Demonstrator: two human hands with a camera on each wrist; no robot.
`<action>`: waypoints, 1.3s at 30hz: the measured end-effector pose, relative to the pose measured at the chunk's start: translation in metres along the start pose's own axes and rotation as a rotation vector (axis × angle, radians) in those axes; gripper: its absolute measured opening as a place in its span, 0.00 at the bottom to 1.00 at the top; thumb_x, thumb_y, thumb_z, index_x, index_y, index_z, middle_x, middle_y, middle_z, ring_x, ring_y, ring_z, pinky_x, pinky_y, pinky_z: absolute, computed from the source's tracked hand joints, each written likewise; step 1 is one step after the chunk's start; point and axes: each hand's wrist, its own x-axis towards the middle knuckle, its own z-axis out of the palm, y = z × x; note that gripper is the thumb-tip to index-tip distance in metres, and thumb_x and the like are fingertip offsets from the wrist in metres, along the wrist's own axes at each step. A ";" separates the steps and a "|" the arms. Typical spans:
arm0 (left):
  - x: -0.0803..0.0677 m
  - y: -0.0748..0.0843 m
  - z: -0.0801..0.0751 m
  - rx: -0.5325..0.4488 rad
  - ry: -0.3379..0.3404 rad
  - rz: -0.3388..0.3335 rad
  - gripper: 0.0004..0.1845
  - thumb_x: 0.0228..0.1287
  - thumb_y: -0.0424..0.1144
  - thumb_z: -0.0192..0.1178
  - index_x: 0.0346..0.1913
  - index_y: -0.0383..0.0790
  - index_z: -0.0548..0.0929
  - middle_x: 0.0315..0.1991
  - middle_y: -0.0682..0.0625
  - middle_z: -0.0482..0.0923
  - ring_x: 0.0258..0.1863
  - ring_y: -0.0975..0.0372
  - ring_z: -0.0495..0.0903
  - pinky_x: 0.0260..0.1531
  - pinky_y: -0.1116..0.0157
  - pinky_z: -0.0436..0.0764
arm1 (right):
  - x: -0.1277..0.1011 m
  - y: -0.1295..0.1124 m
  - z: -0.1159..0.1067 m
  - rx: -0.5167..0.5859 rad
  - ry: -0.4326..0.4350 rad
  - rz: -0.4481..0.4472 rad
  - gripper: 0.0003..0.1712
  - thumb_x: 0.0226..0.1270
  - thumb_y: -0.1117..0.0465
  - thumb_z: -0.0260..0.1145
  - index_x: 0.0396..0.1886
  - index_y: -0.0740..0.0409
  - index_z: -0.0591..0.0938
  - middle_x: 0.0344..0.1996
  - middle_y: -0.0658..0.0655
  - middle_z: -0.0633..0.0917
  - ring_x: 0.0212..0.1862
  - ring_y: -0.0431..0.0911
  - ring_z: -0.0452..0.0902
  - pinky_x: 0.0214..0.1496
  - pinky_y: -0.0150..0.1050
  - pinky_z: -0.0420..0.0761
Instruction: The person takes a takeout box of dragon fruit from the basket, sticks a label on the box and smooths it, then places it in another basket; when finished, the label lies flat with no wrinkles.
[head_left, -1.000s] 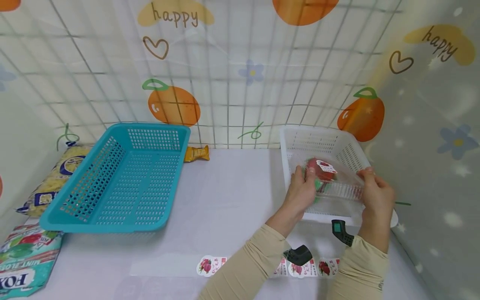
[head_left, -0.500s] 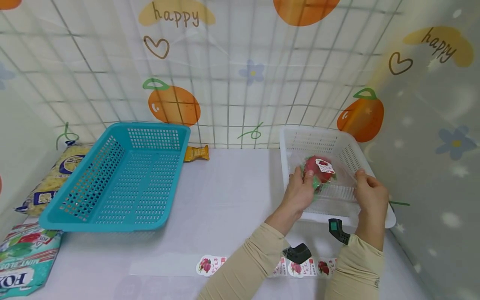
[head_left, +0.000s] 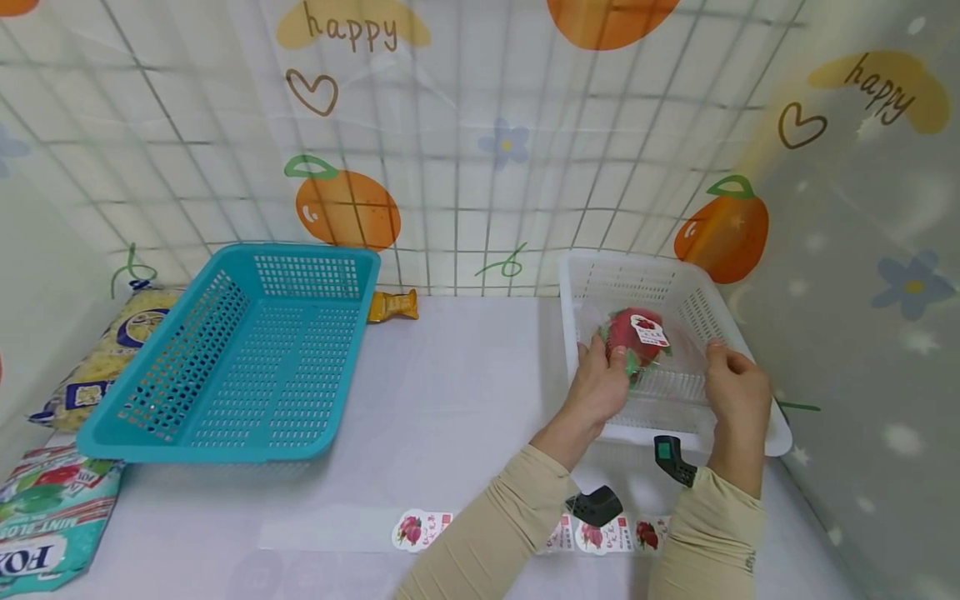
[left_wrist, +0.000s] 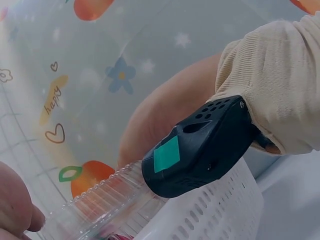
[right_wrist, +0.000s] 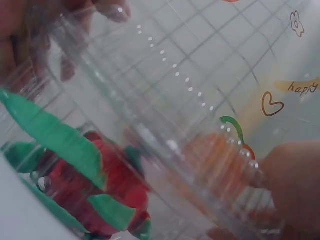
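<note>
A clear plastic clamshell box [head_left: 660, 367] with a red dragon fruit with green scales [head_left: 632, 340] and a white label [head_left: 649, 331] inside sits low in the white basket [head_left: 592, 283]. My left hand [head_left: 600, 385] grips the box's left end. My right hand [head_left: 735, 387] grips its right end. The right wrist view looks through the clear box [right_wrist: 165, 130] at the fruit [right_wrist: 95, 195]. In the left wrist view the ribbed box edge [left_wrist: 100, 205] shows over the white basket wall [left_wrist: 210, 210], behind a black wrist camera [left_wrist: 200, 150].
An empty teal basket [head_left: 240, 358] stands at the left of the white table. Snack bags [head_left: 105, 350] and a mint bag [head_left: 45, 517] lie at the far left, a small yellow packet [head_left: 392, 307] by the back wall. A strip of fruit stickers [head_left: 420, 530] lies near me.
Both hands have lowered the box with the fruit further down and back into the white basket. The grip on both ends has stayed the same.
</note>
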 end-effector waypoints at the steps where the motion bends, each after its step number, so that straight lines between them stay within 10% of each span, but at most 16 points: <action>1: 0.000 0.000 0.000 0.005 -0.002 -0.009 0.32 0.82 0.42 0.43 0.81 0.34 0.52 0.83 0.35 0.42 0.83 0.49 0.42 0.81 0.50 0.49 | 0.000 0.000 0.001 -0.009 0.004 -0.012 0.39 0.78 0.38 0.46 0.73 0.60 0.72 0.74 0.66 0.70 0.73 0.61 0.63 0.76 0.58 0.64; 26: 0.002 0.001 0.003 -0.078 -0.010 -0.004 0.32 0.76 0.35 0.48 0.79 0.31 0.56 0.82 0.33 0.36 0.82 0.46 0.40 0.80 0.49 0.50 | 0.001 0.006 0.003 -0.148 -0.048 -0.082 0.35 0.81 0.43 0.45 0.76 0.59 0.68 0.71 0.70 0.72 0.71 0.64 0.66 0.72 0.60 0.67; 39: 0.004 0.001 0.003 -0.104 -0.014 0.008 0.31 0.76 0.40 0.54 0.77 0.35 0.63 0.81 0.36 0.49 0.83 0.46 0.42 0.80 0.47 0.51 | 0.003 0.008 0.006 -0.238 -0.035 -0.105 0.33 0.82 0.46 0.44 0.77 0.58 0.68 0.71 0.70 0.73 0.72 0.67 0.66 0.71 0.61 0.67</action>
